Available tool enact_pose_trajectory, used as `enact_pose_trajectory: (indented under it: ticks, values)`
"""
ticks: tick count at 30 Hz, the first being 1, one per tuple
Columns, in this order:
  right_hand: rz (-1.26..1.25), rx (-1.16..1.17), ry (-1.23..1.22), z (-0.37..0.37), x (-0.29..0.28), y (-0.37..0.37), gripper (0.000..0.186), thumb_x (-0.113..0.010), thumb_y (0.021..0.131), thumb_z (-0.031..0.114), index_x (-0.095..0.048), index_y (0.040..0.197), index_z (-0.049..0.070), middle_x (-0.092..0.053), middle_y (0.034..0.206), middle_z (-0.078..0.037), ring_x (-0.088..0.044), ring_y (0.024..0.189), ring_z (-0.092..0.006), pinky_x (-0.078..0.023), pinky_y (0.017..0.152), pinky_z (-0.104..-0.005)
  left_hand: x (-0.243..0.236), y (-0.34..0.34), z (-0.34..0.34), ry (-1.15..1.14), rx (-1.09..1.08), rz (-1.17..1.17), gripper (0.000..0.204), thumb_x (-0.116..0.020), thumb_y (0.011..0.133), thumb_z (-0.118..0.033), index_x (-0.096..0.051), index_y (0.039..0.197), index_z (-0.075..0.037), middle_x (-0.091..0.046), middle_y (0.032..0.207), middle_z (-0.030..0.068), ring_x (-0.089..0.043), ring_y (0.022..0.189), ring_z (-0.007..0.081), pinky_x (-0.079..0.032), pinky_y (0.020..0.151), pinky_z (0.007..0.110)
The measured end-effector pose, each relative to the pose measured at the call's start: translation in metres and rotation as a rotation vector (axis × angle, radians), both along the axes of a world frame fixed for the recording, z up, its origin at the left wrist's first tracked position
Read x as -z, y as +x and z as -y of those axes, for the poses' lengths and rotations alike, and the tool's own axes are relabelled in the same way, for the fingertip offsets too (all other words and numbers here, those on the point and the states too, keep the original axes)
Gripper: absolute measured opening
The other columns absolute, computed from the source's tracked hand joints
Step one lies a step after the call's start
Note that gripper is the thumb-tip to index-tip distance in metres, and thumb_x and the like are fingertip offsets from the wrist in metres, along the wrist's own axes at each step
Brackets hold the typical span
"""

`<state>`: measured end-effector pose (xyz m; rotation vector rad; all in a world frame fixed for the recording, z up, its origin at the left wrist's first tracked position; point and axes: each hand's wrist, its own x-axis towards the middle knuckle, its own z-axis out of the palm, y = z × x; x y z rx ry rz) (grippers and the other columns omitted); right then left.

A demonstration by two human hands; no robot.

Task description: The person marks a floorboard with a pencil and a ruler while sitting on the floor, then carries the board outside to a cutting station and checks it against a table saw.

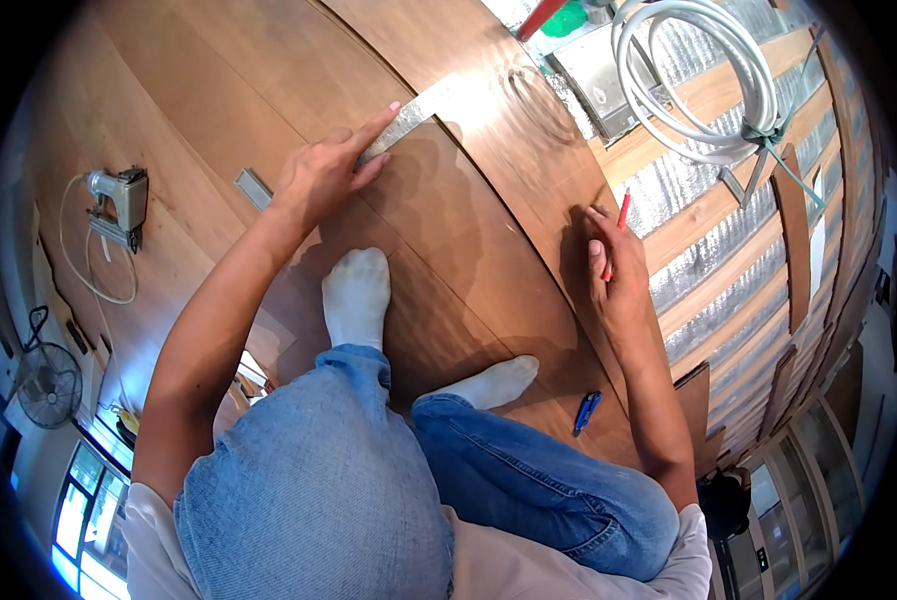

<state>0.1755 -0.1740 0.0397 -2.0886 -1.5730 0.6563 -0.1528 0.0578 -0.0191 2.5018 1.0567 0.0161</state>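
Note:
A flat metal ruler (409, 122) lies slantwise across the brown floor planks (439, 200), its far end close to a dark gap between boards. My left hand (324, 175) presses on it, the index finger stretched along its surface and the other fingers curled. My right hand (619, 268) is closed around a red pencil (625, 208), which points up and away at the right edge of the planks. Beside my left wrist lies a small grey metal piece (254, 188). On the boards below my right hand rests a blue utility knife (588, 412).
A nail gun (121, 205) with a pale hose lies at the left. To the right, wooden battens (714, 210) run over silver foil, with a white coiled cable (704, 80) and a metal box (604, 85) on top. A fan (49, 385) stands far left; a person (726, 500) appears lower right.

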Motion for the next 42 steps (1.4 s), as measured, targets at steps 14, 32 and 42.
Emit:
enact_pose_trajectory:
  ticks: [14, 32, 42]
  values:
    - [-0.191, -0.199, 0.063, -0.042, -0.008, 0.006, 0.035, -0.063, 0.100, 0.011, -0.060, 0.134, 0.001, -0.066, 0.125, -0.020, -0.063, 0.116, -0.0375, -0.049, 0.100, -0.0427, -0.003, 0.001, -0.004, -0.109, -0.034, -0.011, 0.071, -0.071, 0.094, -0.026, -0.040, 0.157, -0.039, -0.066, 0.086, 0.0107, -0.068, 0.072, 0.0305, -0.058, 0.069, 0.041]
    - [-0.320, -0.288, 0.126, -0.149, 0.015, -0.016, 0.030, -0.063, 0.100, 0.021, -0.064, 0.126, 0.006, -0.069, 0.110, -0.015, -0.066, 0.098, -0.0337, -0.054, 0.085, -0.0410, 0.004, -0.002, -0.005, -0.129, -0.034, 0.010, 0.072, -0.070, 0.094, -0.030, -0.037, 0.158, -0.040, -0.067, 0.088, 0.0083, -0.069, 0.075, 0.0295, -0.059, 0.071, 0.042]
    - [-0.328, -0.237, 0.181, -0.178, 0.034, -0.035, 0.026, -0.064, 0.098, 0.022, -0.069, 0.119, 0.007, -0.072, 0.102, -0.013, -0.067, 0.096, -0.0337, -0.053, 0.087, -0.0418, 0.008, 0.000, -0.003, -0.052, -0.027, 0.052, 0.069, -0.071, 0.094, -0.029, -0.042, 0.156, -0.038, -0.065, 0.084, 0.0074, -0.067, 0.067, 0.0294, -0.058, 0.065, 0.040]
